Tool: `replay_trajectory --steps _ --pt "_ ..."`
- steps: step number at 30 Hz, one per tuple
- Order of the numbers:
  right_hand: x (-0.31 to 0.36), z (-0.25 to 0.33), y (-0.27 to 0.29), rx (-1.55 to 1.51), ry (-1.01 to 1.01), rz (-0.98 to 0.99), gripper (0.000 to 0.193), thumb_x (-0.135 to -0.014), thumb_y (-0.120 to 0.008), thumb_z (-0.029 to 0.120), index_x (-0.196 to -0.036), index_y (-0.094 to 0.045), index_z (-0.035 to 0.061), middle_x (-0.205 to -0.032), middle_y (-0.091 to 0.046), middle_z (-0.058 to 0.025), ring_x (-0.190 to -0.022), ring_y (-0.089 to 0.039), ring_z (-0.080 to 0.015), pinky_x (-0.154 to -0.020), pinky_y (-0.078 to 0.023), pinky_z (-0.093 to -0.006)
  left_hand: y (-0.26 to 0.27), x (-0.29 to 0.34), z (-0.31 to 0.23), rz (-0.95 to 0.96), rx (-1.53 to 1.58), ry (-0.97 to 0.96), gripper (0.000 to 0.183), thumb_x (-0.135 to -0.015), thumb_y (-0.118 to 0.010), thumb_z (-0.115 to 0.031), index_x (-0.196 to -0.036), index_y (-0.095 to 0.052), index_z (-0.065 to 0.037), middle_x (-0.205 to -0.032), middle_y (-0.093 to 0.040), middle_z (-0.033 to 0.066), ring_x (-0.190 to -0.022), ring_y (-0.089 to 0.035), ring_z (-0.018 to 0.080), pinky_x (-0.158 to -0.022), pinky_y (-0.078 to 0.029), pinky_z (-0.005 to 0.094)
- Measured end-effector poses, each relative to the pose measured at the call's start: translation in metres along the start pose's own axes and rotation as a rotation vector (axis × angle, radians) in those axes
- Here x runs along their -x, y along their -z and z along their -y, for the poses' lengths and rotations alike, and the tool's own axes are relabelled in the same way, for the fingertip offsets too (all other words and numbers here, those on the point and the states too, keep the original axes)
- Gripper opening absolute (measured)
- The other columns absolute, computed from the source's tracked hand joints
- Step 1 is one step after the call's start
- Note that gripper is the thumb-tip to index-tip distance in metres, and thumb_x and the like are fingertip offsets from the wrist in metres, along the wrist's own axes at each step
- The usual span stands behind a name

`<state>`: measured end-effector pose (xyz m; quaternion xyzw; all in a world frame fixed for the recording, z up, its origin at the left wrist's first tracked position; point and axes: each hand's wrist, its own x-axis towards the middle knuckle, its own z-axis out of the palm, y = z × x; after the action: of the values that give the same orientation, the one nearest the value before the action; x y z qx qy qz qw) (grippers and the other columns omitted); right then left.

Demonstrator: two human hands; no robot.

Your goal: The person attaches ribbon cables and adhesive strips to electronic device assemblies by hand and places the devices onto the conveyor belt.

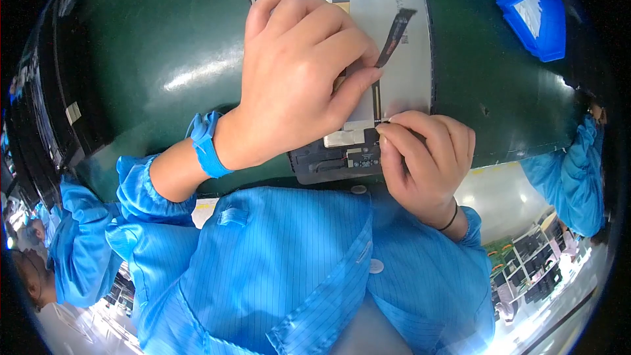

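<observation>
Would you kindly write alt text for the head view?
A bare left hand holds a dark strip over an opened electronic device on a green table; the right hand is at the device's lower part. A blue bin sits upper right.

Device (411, 85) partly behind left hand (296, 72)

Looking smooth and metallic on the grey device panel (409, 82) at one o'clock, glossy on the green tabletop (164, 39) at ten.
</observation>
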<state>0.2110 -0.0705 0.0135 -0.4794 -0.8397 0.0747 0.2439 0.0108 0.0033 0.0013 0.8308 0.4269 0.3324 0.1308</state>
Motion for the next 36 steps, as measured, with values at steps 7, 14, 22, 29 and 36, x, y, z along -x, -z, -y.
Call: replay_trajectory --steps 7,14,22,29,36 --pt "0.002 -0.003 0.004 0.029 -0.002 0.015 0.021 -0.070 -0.071 0.017 -0.091 -0.070 0.0164 -0.098 -0.064 0.0048 -0.084 -0.056 -0.0172 -0.074 -0.040 -0.0351 -0.006 -0.002 -0.002 -0.019 0.024 0.002 0.019 -0.068 -0.079 -0.020 -0.077 -0.066 -0.011 -0.084 -0.060 0.0049 -0.090 -0.056 0.0271 -0.100 -0.036 0.0462" --pt "0.001 -0.003 0.006 0.027 0.004 0.030 0.022 -0.069 -0.071 0.016 -0.091 -0.070 0.0164 -0.097 -0.064 0.0046 -0.084 -0.056 -0.0171 -0.074 -0.040 -0.0351 -0.006 -0.002 -0.003 -0.007 0.028 0.019 0.018 -0.067 -0.079 -0.019 -0.077 -0.066 -0.012 -0.084 -0.061 0.0036 -0.090 -0.056 0.0261 -0.100 -0.036 0.0458" --pt "-0.001 -0.004 0.007 0.069 0.049 0.045 0.024 -0.069 -0.070 0.018 -0.092 -0.070 0.0165 -0.098 -0.063 0.0043 -0.084 -0.057 -0.0174 -0.074 -0.039 -0.0348 -0.006 -0.003 -0.003 -0.011 0.023 0.032 0.015 -0.064 -0.077 -0.015 -0.075 -0.067 -0.016 -0.081 -0.059 -0.0013 -0.089 -0.055 0.0226 -0.096 -0.038 0.0445" --pt "0.001 -0.007 0.004 0.057 0.105 0.019 0.019 -0.073 -0.069 0.016 -0.091 -0.069 0.0124 -0.107 -0.068 0.0003 -0.099 -0.061 -0.0195 -0.079 -0.042 -0.0343 -0.006 -0.003 -0.004 0.001 0.027 0.032 0.018 -0.067 -0.079 -0.017 -0.076 -0.064 -0.012 -0.084 -0.060 0.0034 -0.092 -0.056 0.0265 -0.099 -0.037 0.0453" --pt "-0.009 0.000 0.022 0.104 0.163 0.168 0.017 -0.079 -0.065 0.015 -0.094 -0.068 0.0086 -0.110 -0.070 -0.0040 -0.109 -0.063 -0.0234 -0.084 -0.044 -0.0325 -0.005 -0.005 -0.005 0.008 0.034 0.038 0.018 -0.066 -0.079 -0.017 -0.075 -0.064 -0.012 -0.084 -0.060 0.0032 -0.091 -0.056 0.0266 -0.100 -0.037 0.0467"
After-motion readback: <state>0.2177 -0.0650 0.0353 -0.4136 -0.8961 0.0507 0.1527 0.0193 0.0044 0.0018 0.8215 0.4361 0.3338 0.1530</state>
